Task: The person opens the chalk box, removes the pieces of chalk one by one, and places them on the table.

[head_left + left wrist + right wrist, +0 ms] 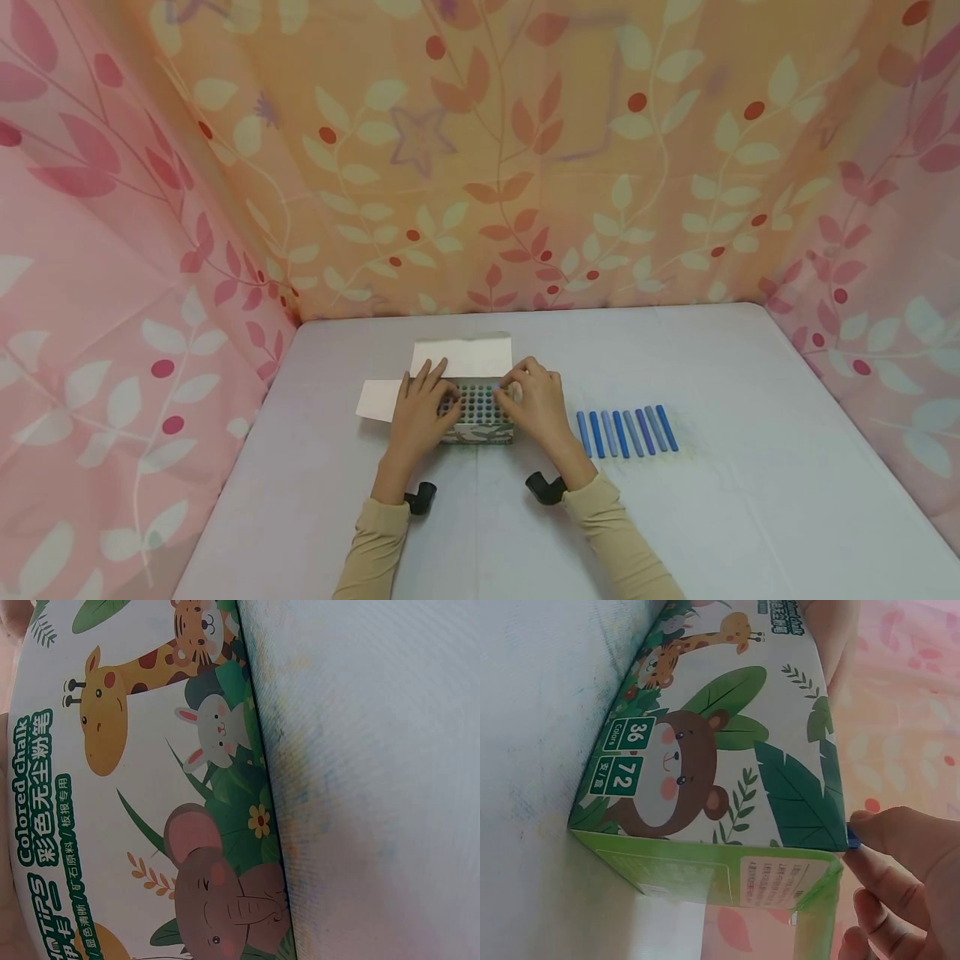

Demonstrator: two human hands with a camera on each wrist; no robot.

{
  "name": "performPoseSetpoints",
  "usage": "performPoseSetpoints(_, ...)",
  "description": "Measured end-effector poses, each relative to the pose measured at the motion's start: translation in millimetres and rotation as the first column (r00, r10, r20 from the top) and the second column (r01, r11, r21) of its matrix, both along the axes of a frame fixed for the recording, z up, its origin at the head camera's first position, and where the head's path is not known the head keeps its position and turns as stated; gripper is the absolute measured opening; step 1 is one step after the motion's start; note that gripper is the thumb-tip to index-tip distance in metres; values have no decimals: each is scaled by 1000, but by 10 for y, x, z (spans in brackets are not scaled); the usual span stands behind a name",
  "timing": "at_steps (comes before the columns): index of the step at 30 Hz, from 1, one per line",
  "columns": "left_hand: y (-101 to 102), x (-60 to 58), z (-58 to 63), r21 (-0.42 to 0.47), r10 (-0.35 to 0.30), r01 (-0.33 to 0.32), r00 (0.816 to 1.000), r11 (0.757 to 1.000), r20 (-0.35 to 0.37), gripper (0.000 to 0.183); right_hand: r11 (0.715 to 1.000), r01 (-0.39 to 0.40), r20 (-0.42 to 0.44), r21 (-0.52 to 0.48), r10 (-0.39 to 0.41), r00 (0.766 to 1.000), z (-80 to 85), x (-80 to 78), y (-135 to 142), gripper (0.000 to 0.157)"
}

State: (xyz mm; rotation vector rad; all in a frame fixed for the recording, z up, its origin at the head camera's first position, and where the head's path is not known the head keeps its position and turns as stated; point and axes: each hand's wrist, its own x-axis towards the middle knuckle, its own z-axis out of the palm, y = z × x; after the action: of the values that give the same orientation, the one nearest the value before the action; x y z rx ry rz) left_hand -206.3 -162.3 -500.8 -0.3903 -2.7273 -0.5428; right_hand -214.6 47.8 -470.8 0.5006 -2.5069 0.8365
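An open chalk box (477, 432), printed with cartoon animals, stands on the table with rows of chalk ends (476, 402) showing in its top. My left hand (422, 414) holds the box at its left end, thumb and forefinger bent over the rows, other fingers stretched toward the back. At the box's right end, my right hand (538, 402) pinches a blue chalk stick (853, 838) between thumb and forefinger. Only a short piece of that stick shows beside the box corner. In the left wrist view, the printed wall (150, 780) hides most of the left hand.
Several blue and purple chalk sticks (627, 432) lie in a row right of the box. The lid (461, 357) is folded back, and a side flap (377, 399) sticks out left. Chalk dust marks the white tablecloth (750, 467). Patterned curtains (480, 167) surround the table's back and sides.
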Motion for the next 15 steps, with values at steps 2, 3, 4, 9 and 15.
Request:
performPoseSetpoints(2, 1, 0, 3, -2, 0, 0, 1000, 1000, -6, 14, 1000, -9, 2, -18, 9, 1000, 7, -1, 3, 14)
performPoseSetpoints(3, 2, 1, 4, 0, -1, 1, 1000, 1000, -8, 14, 999, -14, 5, -30, 14, 1000, 10, -1, 5, 13)
performPoseSetpoints(4, 2, 3, 4, 0, -2, 2, 1000, 1000, -12, 13, 999, -21, 9, -44, 21, 1000, 14, -2, 7, 13)
performPoseSetpoints(9, 3, 11, 5, 8, -3, 3, 1000, 1000, -10, 13, 993, -58, 32, -107, 62, 998, 31, -3, 22, 12)
performPoseSetpoints(15, 2, 15, 15, 13, -3, 3, 1000, 1000, 10, 13, 981, -89, 14, -174, 92, 996, 48, 4, 68, 9)
